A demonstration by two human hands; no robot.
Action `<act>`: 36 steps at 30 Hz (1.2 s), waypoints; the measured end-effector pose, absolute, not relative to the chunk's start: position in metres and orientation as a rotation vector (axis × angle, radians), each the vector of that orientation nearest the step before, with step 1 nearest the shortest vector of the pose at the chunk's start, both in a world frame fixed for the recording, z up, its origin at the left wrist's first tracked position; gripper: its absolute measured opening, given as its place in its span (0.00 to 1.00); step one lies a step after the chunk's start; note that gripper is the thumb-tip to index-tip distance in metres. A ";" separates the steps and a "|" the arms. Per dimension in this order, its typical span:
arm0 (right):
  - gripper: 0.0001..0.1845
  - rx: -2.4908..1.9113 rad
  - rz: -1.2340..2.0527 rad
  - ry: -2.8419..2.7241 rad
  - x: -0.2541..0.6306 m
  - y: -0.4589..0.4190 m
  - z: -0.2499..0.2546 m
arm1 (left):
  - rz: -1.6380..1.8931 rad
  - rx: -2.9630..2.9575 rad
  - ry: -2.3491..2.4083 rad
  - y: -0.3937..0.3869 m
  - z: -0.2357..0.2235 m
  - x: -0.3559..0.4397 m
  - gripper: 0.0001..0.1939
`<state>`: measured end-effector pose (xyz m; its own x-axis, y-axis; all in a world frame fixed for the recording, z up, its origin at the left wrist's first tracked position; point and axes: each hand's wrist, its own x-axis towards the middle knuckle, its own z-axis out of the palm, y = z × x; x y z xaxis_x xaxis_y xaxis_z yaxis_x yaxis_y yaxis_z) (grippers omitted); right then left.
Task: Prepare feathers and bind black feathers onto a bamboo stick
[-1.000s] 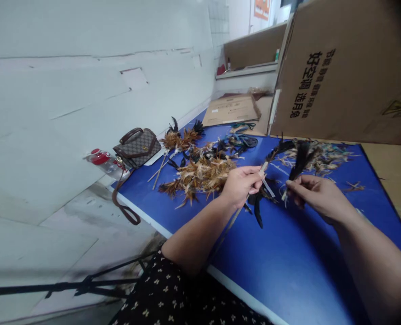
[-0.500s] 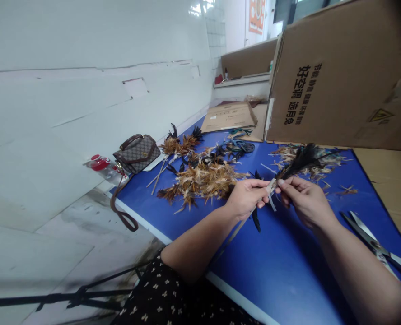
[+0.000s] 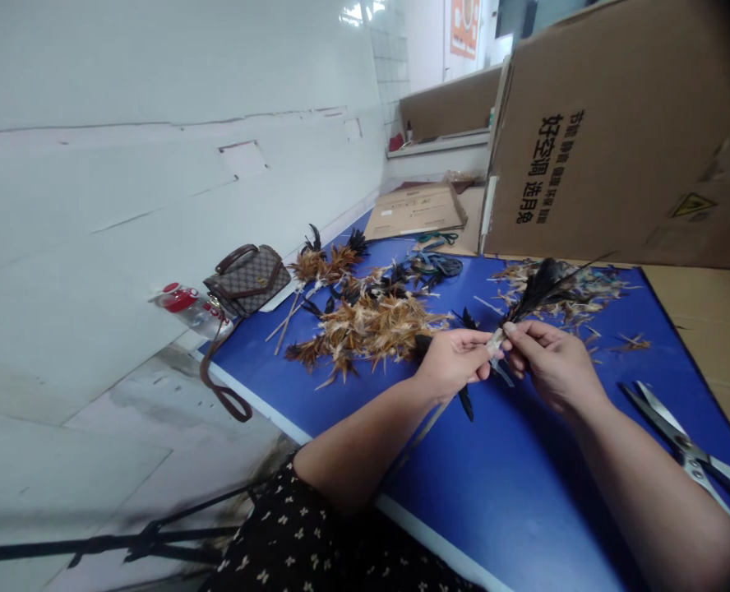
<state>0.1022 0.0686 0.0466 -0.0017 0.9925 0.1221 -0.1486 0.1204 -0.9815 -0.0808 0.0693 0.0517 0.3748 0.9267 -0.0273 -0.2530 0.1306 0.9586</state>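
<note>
My left hand is closed round a thin stick whose lower end slants down toward the table's near edge. At the stick's upper end is a bunch of black feathers, pointing away and to the right. My right hand pinches the base of these feathers between thumb and fingers, close against my left fingertips. A pale strip hangs at the join; its wrapping is partly hidden by my fingers. Left of my hands lies a pile of brown feathers.
Scissors lie at the right. Mixed loose feathers lie behind my right hand. A handbag and a red-capped bottle sit at the left edge. A large cardboard box stands at the back of the blue table.
The pale strip has shifted at the join, and my fingers have drawn closer together over it. The black feathers have tilted slightly more upright.
</note>
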 end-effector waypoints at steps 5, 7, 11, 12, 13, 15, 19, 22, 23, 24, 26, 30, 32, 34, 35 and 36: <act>0.31 -0.992 1.191 -1.106 0.101 0.070 0.045 | 0.985 1.132 0.825 0.065 0.048 -0.078 0.34; 0.32 -0.988 1.183 -1.088 0.101 0.071 0.044 | 0.996 1.117 0.835 0.065 0.045 -0.076 0.36; 0.32 -0.997 1.170 -1.074 0.103 0.071 0.044 | 1.045 1.010 0.753 0.066 0.041 -0.072 0.35; 0.32 -1.000 1.172 -1.073 0.103 0.070 0.044 | 1.045 0.971 0.732 0.066 0.041 -0.072 0.34; 0.32 -1.003 1.176 -1.073 0.104 0.070 0.045 | 1.035 0.937 0.714 0.066 0.042 -0.072 0.33; 0.32 -1.007 1.191 -1.074 0.105 0.070 0.045 | 0.990 0.891 0.686 0.066 0.044 -0.073 0.32; 0.31 -1.009 1.218 -1.067 0.106 0.070 0.046 | 0.934 0.875 0.635 0.066 0.048 -0.076 0.27; 0.31 -1.002 1.219 -1.046 0.105 0.070 0.045 | 0.948 0.854 0.621 0.065 0.049 -0.076 0.27; 0.32 -0.999 1.219 -1.038 0.105 0.070 0.044 | 0.952 0.847 0.619 0.065 0.049 -0.075 0.28; 0.32 -0.996 1.221 -1.032 0.105 0.070 0.044 | 0.951 0.843 0.617 0.065 0.050 -0.075 0.28; 0.33 -0.992 1.226 -1.026 0.105 0.070 0.043 | 0.937 0.850 0.608 0.065 0.050 -0.074 0.29; 0.33 -0.985 1.228 -1.026 0.106 0.069 0.041 | 0.869 0.893 0.565 0.067 0.047 -0.076 0.28; 0.33 -0.984 1.225 -1.034 0.106 0.069 0.041 | 0.841 0.903 0.552 0.069 0.045 -0.078 0.27; 0.33 -0.984 1.216 -1.049 0.107 0.070 0.040 | 0.813 0.904 0.550 0.070 0.043 -0.079 0.27; 0.33 -0.984 1.208 -1.057 0.107 0.070 0.040 | 0.802 0.901 0.551 0.071 0.043 -0.080 0.27; 0.32 -0.985 1.199 -1.064 0.107 0.070 0.040 | 0.795 0.895 0.554 0.072 0.042 -0.080 0.27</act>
